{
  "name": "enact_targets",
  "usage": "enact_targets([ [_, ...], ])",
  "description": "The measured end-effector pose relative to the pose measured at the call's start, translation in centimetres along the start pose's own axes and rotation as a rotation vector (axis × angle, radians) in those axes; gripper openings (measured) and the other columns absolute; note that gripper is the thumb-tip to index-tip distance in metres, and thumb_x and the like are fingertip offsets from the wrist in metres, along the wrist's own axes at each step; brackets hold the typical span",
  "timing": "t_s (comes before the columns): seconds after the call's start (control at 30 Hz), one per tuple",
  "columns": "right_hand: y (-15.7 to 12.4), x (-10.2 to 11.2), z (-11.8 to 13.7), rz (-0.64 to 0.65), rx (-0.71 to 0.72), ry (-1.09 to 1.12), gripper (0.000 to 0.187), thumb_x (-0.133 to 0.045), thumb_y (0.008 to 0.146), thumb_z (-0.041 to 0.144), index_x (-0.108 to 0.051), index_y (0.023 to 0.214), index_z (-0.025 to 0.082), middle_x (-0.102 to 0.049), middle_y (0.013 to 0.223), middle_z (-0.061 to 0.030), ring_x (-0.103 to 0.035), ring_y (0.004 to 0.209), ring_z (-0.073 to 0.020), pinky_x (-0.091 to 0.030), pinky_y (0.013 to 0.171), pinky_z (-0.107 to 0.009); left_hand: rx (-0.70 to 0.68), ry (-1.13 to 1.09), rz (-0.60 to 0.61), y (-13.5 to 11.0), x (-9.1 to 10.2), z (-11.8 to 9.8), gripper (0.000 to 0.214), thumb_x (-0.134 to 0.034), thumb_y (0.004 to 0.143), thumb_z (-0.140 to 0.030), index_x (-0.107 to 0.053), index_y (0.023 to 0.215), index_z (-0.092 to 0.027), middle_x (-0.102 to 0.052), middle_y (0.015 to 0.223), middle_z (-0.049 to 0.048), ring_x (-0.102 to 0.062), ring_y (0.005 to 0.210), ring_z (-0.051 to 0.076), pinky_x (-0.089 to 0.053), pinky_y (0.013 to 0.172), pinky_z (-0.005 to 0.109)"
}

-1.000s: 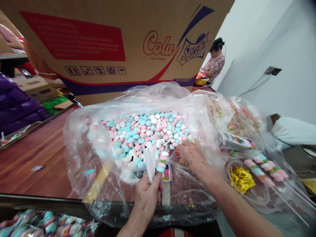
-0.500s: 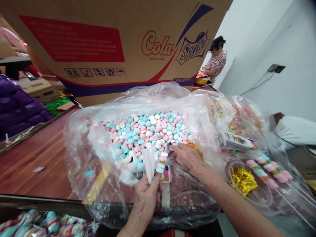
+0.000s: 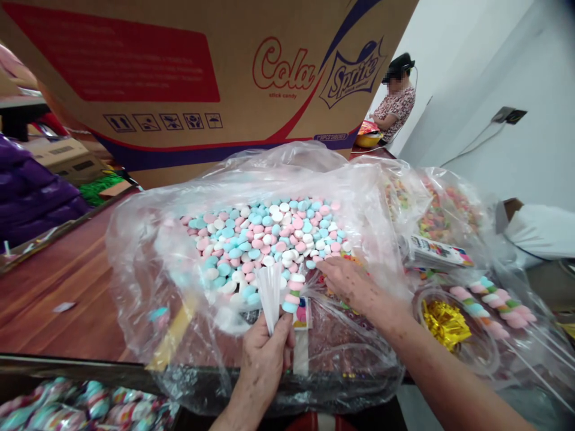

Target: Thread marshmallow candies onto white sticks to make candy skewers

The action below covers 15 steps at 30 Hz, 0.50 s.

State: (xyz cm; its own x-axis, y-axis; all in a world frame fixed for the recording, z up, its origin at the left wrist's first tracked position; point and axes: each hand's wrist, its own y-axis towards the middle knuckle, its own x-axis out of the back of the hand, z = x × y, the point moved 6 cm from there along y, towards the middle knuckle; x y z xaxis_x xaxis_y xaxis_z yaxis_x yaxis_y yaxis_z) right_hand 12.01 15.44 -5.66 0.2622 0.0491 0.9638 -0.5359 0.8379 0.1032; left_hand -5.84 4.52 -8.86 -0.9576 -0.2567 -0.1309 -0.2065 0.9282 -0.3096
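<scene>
Sprawling across the wooden table (image 3: 67,281), the big clear plastic bag (image 3: 148,251) is holding a heap of pink, blue and white puffy sweets (image 3: 265,236), probably light and squashy, best taken gently by the sides. The right hand (image 3: 348,281) is touching the heap's near edge, its grip unclear, while the left hand (image 3: 265,353) is pinching a bundle of thin white sticks (image 3: 269,290).

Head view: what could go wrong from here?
1. The left hand pinches a bundle of thin white sticks plus one stick threaded with pastel candies; either might slip loose.
2. The right hand reaches into the loose clear plastic bag of pink, blue and white candies; it may sag and spill.
</scene>
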Motion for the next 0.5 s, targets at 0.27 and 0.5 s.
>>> enact_targets([
  [0.27, 0.7, 1.6, 0.6, -0.019, -0.259, 1.163, 0.014, -0.061, 0.084, 0.029, -0.065, 0.094, 0.021, -0.071, 0.082, -0.0014, -0.067, 0.076, -0.0168, -0.054, 0.074, -0.032, 0.022, 0.025, -0.011, 0.3, 0.0, 0.1, 0.041, -0.071, 0.075, -0.054, -0.055, 0.063, -0.018, -0.045, 0.039, -0.0089, -0.037, 0.029, 0.006, -0.029, 0.035, 0.018],
  [0.5, 0.3, 1.6, 1.3, -0.002, -0.406, 1.581, 0.029, -0.082, 0.069, 0.034, -0.068, 0.088, 0.016, -0.073, 0.084, -0.0032, -0.069, 0.071, -0.0145, -0.055, 0.070, -0.029, 0.025, 0.029, -0.019, 0.2, 0.0, 0.3, 0.041, -0.070, 0.075, -0.054, -0.055, 0.064, -0.018, -0.045, 0.038, -0.0091, -0.036, 0.029, 0.006, -0.028, 0.035, 0.019],
])
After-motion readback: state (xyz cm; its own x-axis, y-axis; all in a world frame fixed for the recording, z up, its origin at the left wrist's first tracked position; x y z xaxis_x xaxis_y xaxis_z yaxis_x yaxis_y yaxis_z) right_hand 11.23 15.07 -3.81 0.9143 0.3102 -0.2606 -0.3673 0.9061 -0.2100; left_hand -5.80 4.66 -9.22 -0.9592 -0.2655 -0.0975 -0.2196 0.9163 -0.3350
